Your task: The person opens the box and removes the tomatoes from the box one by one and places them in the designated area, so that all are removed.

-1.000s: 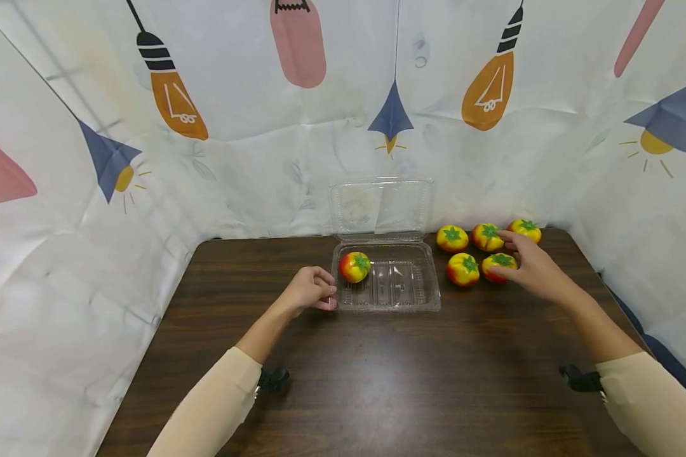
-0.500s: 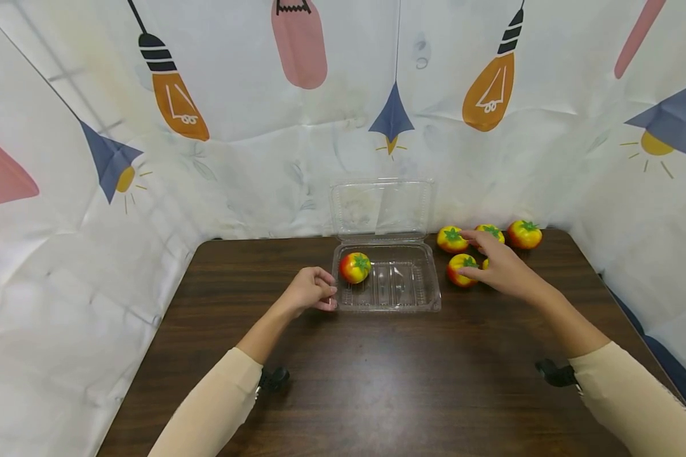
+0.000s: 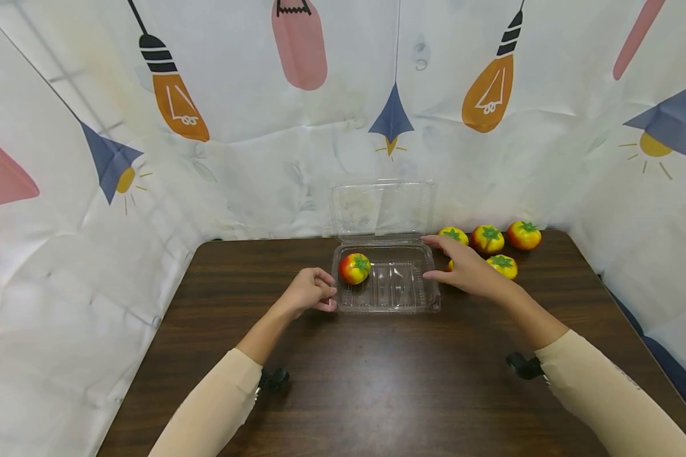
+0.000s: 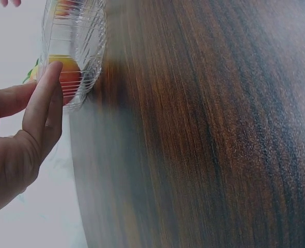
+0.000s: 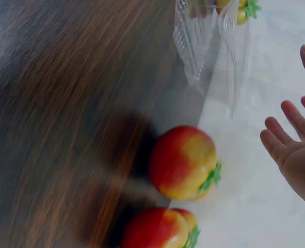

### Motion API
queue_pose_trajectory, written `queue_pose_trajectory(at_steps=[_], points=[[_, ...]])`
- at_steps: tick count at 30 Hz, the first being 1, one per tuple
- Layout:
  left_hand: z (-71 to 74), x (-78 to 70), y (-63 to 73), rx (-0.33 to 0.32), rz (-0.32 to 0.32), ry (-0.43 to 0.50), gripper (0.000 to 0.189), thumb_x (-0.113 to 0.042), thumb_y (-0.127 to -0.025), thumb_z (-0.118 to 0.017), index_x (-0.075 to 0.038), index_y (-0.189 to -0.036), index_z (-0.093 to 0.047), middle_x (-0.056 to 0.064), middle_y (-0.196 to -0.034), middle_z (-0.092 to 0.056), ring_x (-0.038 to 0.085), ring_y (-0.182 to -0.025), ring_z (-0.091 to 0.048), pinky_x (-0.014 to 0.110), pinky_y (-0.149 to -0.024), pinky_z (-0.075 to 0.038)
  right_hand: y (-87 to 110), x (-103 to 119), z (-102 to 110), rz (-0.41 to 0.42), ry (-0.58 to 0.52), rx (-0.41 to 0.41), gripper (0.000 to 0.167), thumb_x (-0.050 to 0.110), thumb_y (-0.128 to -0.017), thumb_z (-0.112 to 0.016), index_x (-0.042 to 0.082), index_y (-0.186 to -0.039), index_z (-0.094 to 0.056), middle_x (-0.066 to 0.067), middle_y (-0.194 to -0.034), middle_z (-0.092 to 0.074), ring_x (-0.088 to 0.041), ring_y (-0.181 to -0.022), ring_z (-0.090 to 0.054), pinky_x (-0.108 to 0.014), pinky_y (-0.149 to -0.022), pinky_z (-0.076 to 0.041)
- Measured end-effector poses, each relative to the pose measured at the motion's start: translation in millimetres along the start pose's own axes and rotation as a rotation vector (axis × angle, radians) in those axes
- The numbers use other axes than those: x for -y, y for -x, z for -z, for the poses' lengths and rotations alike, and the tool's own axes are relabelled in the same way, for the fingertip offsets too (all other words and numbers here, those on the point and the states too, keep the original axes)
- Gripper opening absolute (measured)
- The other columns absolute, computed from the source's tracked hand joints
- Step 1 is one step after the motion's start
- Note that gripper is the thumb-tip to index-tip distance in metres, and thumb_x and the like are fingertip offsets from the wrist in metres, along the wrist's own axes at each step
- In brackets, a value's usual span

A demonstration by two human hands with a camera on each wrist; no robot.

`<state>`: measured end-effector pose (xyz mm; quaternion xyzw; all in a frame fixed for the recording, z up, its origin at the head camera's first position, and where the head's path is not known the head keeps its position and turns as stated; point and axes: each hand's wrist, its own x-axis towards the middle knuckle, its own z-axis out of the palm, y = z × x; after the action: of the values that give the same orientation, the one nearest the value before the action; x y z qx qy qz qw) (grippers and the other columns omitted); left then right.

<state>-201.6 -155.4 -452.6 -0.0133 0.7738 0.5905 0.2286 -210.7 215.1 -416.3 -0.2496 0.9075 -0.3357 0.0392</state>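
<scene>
A clear plastic clamshell container lies on the table with its lid raised at the back. Inside, at its left end, sits one red-and-yellow tomato-like fruit with a green leafy top. My left hand pinches the container's left rim between thumb and fingers, close beside that fruit. Over the container's right edge reaches my right hand, its fingers apart; the right wrist view shows nothing in this hand. It partly covers the fruits nearest the container.
Several more such fruits stand right of the container, among them one at the back right and one in front. The dark wooden table ends at a patterned cloth backdrop.
My right hand has moved left, from above the right-hand fruits across to the container's right edge, with nothing in it. The left hand has stayed at the rim.
</scene>
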Motion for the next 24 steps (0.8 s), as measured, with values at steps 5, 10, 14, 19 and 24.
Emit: queue_pose_trajectory(at_steps=[5, 10, 14, 19, 24], points=[[0.2, 1.0, -1.4, 0.000, -0.007, 0.005, 0.025, 0.008, -0.097, -0.064, 0.012, -0.119, -0.054, 0.018, -0.087, -0.069, 0.018, -0.064, -0.071, 0.034, -0.063, -0.066, -15.6, 7, -9, 0.004, 0.022, 0.041, 0.080, 0.036, -0.091, -0.081, 0.007, -0.155, -0.043, -0.013, -0.156, -0.049, -0.036, -0.143, -0.047, -0.058, -0.118, -0.042], [-0.1, 1.2, -1.9, -0.003, -0.002, 0.008, 0.025, 0.008, -0.097, -0.065, 0.011, -0.119, -0.054, 0.017, -0.087, -0.069, 0.018, -0.064, -0.071, 0.035, -0.063, -0.066, -30.3, 14, -21, -0.002, 0.001, 0.093, 0.081, 0.040, -0.091, -0.080, 0.010, -0.156, -0.042, -0.010, -0.159, -0.047, -0.033, -0.145, -0.046, -0.056, -0.120, -0.040], [-0.1, 1.3, -1.9, -0.002, -0.001, 0.008, 0.026, 0.007, -0.096, -0.066, 0.012, -0.119, -0.054, 0.017, -0.086, -0.069, 0.018, -0.064, -0.071, 0.034, -0.063, -0.066, -41.4, 19, -32, 0.013, 0.012, 0.127, 0.082, 0.041, -0.092, -0.079, 0.013, -0.158, -0.040, -0.010, -0.161, -0.044, -0.032, -0.147, -0.044, -0.055, -0.122, -0.039], [0.7, 1.3, -1.6, 0.003, -0.006, 0.007, 0.026, 0.007, -0.097, -0.065, 0.012, -0.120, -0.054, 0.019, -0.088, -0.069, 0.017, -0.064, -0.071, 0.034, -0.063, -0.066, -55.8, 24, -44, 0.020, 0.026, 0.154, 0.085, 0.041, -0.091, -0.079, 0.013, -0.160, -0.037, -0.012, -0.161, -0.044, -0.034, -0.147, -0.044, -0.055, -0.121, -0.040], [0.7, 1.4, -2.1, -0.001, -0.008, 0.010, 0.025, 0.008, -0.097, -0.064, 0.012, -0.120, -0.054, 0.023, -0.091, -0.070, 0.018, -0.064, -0.071, 0.035, -0.063, -0.067, -66.1, 29, -54, 0.020, 0.012, 0.173, 0.085, 0.036, -0.091, -0.081, 0.010, -0.159, -0.038, -0.015, -0.158, -0.047, -0.036, -0.144, -0.047, -0.055, -0.119, -0.042]])
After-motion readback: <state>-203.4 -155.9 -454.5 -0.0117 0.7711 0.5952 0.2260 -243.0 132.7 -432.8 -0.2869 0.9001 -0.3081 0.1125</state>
